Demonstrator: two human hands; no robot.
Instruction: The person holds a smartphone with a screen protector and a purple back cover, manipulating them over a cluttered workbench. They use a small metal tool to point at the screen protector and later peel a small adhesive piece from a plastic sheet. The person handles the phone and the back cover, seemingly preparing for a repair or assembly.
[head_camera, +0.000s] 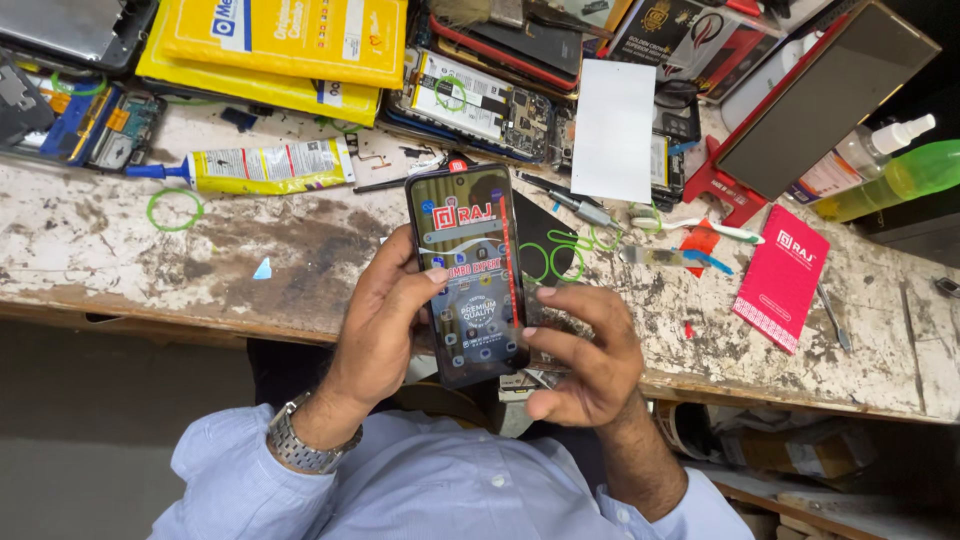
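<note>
Head view shows the left hand (385, 320) and right hand (585, 350) both gripping a phone screen (470, 275) at its edges, over the table's (100, 250) near edge. Far right, a green spray bottle (905, 170) lies tilted; a glue tube (265, 165) lies far left.

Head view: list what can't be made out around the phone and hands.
- Phone back: faces away in the head view.
- Left hand palm: hidden behind its own back.
- Right hand thumb tip: behind the phone edge.
- Green bottle: cut off by the right edge.
</note>
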